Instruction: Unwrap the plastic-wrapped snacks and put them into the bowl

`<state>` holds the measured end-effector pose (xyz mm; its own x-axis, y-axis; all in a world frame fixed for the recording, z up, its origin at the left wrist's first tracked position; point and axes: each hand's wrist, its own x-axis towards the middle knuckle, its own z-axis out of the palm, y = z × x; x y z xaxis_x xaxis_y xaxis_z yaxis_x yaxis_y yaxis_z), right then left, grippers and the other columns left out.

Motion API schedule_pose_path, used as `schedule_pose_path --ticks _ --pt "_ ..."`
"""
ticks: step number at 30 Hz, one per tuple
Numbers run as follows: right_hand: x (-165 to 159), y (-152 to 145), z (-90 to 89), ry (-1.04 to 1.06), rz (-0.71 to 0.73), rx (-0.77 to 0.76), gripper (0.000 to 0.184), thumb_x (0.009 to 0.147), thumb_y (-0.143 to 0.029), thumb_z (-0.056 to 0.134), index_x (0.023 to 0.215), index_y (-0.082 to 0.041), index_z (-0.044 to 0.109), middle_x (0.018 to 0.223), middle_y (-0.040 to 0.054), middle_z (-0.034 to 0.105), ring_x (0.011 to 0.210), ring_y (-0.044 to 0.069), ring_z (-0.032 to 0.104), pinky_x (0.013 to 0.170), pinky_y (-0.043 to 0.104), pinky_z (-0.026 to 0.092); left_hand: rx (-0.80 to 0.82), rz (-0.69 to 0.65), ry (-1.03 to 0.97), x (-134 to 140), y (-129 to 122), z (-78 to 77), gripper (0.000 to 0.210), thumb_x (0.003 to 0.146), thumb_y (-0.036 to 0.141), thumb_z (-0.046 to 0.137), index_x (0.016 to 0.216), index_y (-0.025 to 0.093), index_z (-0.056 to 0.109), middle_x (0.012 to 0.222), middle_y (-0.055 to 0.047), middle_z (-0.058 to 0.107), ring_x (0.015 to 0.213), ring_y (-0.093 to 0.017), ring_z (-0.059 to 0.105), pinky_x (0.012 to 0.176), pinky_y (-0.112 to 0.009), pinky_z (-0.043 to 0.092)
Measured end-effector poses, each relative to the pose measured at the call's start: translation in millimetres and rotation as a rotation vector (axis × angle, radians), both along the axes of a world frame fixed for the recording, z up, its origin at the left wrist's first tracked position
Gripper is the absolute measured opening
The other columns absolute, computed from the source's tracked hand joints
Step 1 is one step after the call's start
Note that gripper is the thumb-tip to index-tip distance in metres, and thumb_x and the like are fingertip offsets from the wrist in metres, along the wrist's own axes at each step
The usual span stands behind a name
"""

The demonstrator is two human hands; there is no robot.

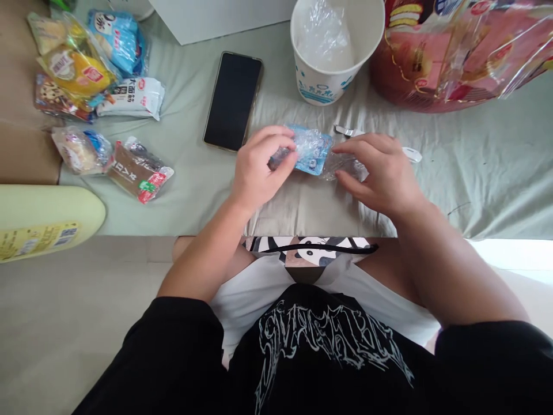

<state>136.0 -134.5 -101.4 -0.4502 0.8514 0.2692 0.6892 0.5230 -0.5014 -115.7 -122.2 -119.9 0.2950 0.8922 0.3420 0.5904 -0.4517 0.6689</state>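
While a blue packet (318, 163) is lying on the green cloth (194, 199) between the hands, clear wrap (305, 142) is partly covering it. The left hand (261, 170) is curling its fingers narrowly at one end; the right hand (384, 176) is spacing thumb and fingers slightly at the other. Whether either is gripping, I cannot tell. Beyond, a phone (233, 101) is lying and a paper cup (322, 86) is standing.

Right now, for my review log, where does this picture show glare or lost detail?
Head view: white glints on the clear wrapper over the blue packet; streaky reflections on the red package; bright patch at right nearly washed out; phone screen dark, without obvious glare.
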Motion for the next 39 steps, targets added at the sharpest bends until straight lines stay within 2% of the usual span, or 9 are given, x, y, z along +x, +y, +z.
schedule_pose_path --ticks 6,12,18,22,25,27,32,36,39 --pt "3.5 0.7 -3.5 0.014 0.108 0.003 0.047 0.088 -0.058 0.068 0.119 -0.024 0.069 0.115 0.0117 0.073 0.105 0.034 0.066 0.092 0.051 0.049 -0.041 -0.011 -0.101 -8.1 2.2 1.3 0.014 0.091 0.04 0.069 0.092 0.027 0.064 0.106 -0.004 0.072 0.113 -0.024 0.069 0.104 -0.046 0.057" --pt "0.4 0.9 -5.3 -0.031 0.064 -0.013 0.013 0.096 -0.036 0.059 0.09 -0.027 0.067 0.109 0.0094 0.073 0.101 0.03 0.065 0.087 0.05 0.049 -0.079 -0.009 -0.279 -0.1 4.3 1.4 0.025 0.091 0.049 0.067 0.083 0.027 0.063 0.094 -0.003 0.068 0.102 -0.023 0.069 0.1 -0.05 0.056" --pt "7.8 3.7 -2.4 0.041 -0.058 -0.023 0.014 0.097 -0.033 0.053 0.096 -0.024 0.064 0.094 0.0089 0.071 0.093 0.029 0.065 0.085 0.049 0.049 -0.198 0.135 -0.659 -34.1 23.9 -29.6 0.048 0.087 0.072 0.065 0.093 0.027 0.051 0.081 0.002 0.056 0.082 -0.014 0.065 0.067 -0.036 0.052" --pt "14.4 4.2 5.0 0.183 -0.198 -0.005 0.013 0.102 -0.035 0.053 0.094 -0.026 0.057 0.083 0.0054 0.068 0.077 0.023 0.066 0.073 0.041 0.051 -0.099 0.2 -0.589 -59.6 38.3 -44.0 0.049 0.091 0.074 0.057 0.106 0.031 0.04 0.079 0.005 0.047 0.064 -0.007 0.048 0.052 -0.028 0.038" --pt "16.8 5.9 2.7 0.341 -0.304 0.059 0.018 0.105 -0.042 0.049 0.097 -0.026 0.052 0.073 0.0009 0.06 0.06 0.016 0.058 0.058 0.034 0.05 -0.068 0.254 -0.55 -56.7 36.2 -31.8 0.051 0.09 0.076 0.057 0.109 0.032 0.04 0.085 0.006 0.048 0.059 -0.004 0.04 0.048 -0.025 0.032" --pt "17.5 7.3 -0.8 0.375 -0.352 0.088 0.022 0.107 -0.046 0.043 0.107 -0.027 0.053 0.079 0.0021 0.059 0.059 0.016 0.057 0.052 0.033 0.05 -0.059 0.227 -0.495 -47.5 29.7 -17.5 0.054 0.087 0.081 0.056 0.108 0.032 0.046 0.095 0.004 0.053 0.067 -0.006 0.048 0.052 -0.027 0.04" --pt "13.6 4.9 3.9 0.362 -0.402 0.23 0.029 0.107 -0.042 0.035 0.127 -0.032 0.054 0.11 0.0097 0.06 0.093 0.027 0.068 0.07 0.048 0.059 0.113 -0.104 -0.147 -29.2 13.3 6.3 0.058 0.075 0.073 0.074 0.116 0.033 0.063 0.122 -0.009 0.062 0.111 -0.028 0.064 0.086 -0.047 0.057" --pt "2.0 -6.9 15.8 0.376 -0.268 0.446 0.02 0.101 -0.027 0.047 0.113 -0.032 0.062 0.1 0.0076 0.064 0.102 0.03 0.067 0.088 0.054 0.055 0.016 0.005 -0.127 -26.3 8.3 7.9 0.024 0.087 0.05 0.072 0.097 0.028 0.069 0.094 -0.004 0.07 0.083 -0.021 0.067 0.074 -0.04 0.056" --pt "-8.0 -14.1 14.8 0.26 -0.002 0.344 0.023 0.093 -0.023 0.058 0.115 -0.029 0.063 0.099 0.0064 0.069 0.094 0.027 0.067 0.081 0.047 0.054 -0.086 0.156 -0.311 -27.1 9.3 5.2 0.024 0.092 0.049 0.066 0.083 0.026 0.065 0.074 0.0 0.066 0.062 -0.014 0.059 0.057 -0.034 0.048"
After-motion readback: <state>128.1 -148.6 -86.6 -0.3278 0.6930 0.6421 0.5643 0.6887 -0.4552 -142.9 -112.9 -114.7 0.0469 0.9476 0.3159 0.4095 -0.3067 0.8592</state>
